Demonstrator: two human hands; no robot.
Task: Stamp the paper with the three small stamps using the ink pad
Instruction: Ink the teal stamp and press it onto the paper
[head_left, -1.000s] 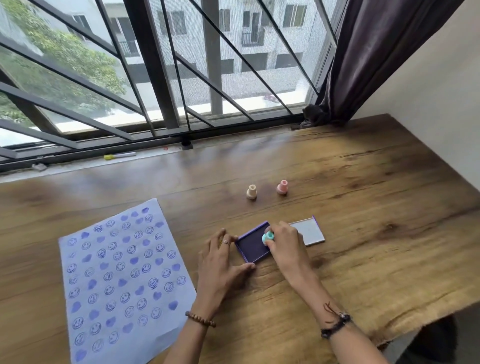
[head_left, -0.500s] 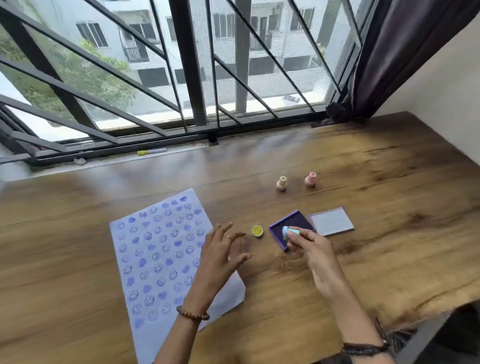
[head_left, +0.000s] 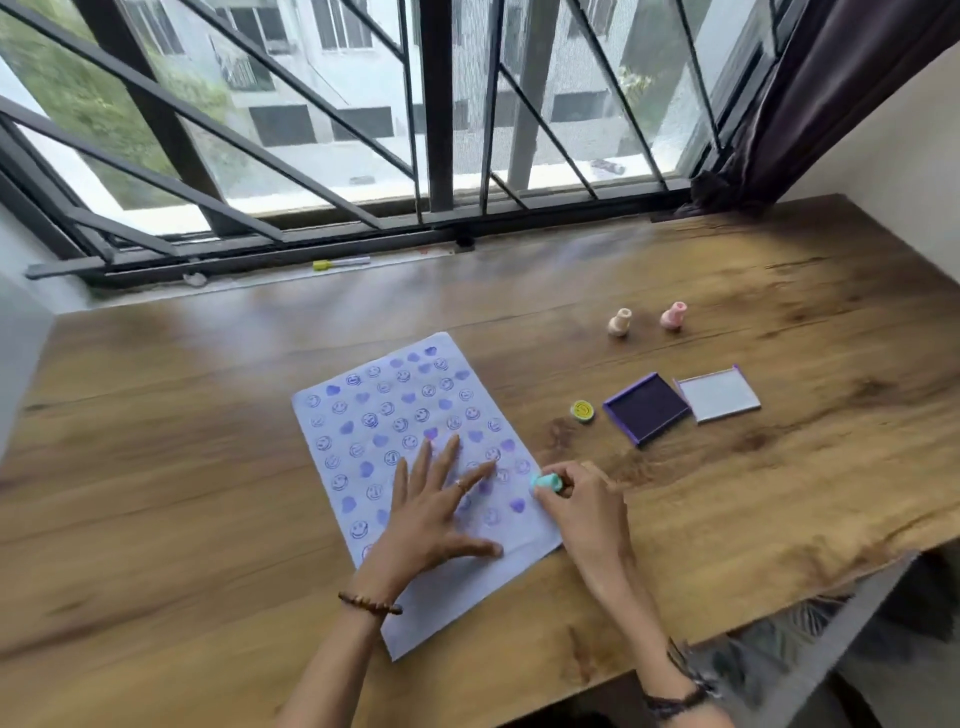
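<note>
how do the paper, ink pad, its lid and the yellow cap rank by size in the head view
1. paper
2. ink pad and lid, which look about alike, so no ranking between them
3. yellow cap

Single head-worn wide-angle view, looking forward and down, close over the wooden table (head_left: 727, 519)

A yellow-capped marker (head_left: 340, 263) lies on the sill beneath the barred window (head_left: 436, 104).
</note>
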